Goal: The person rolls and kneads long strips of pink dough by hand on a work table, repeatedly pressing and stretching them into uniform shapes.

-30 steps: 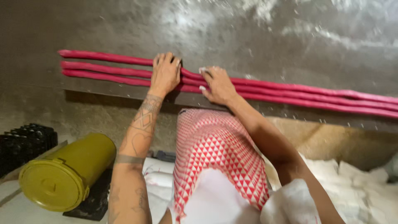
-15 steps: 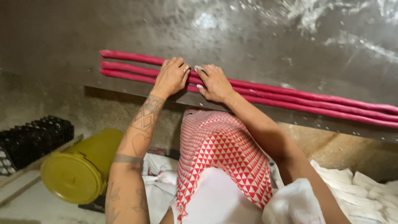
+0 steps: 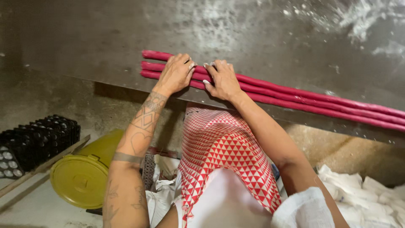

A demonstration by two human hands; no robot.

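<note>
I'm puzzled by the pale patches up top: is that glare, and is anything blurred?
Head view: whitish patches on the grey metal table may be glare or powder; both hands and the pink rods look sharp; a dark shadow lies under the table edge.

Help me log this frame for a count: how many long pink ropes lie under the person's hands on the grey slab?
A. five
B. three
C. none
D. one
B: three pink ropes lie side by side on the grey slab, with the left hand and the right hand pressed flat on them.

three long pink-red ropes [image 3: 295, 95] of soft material lie side by side, touching, across the metal slab.
</note>
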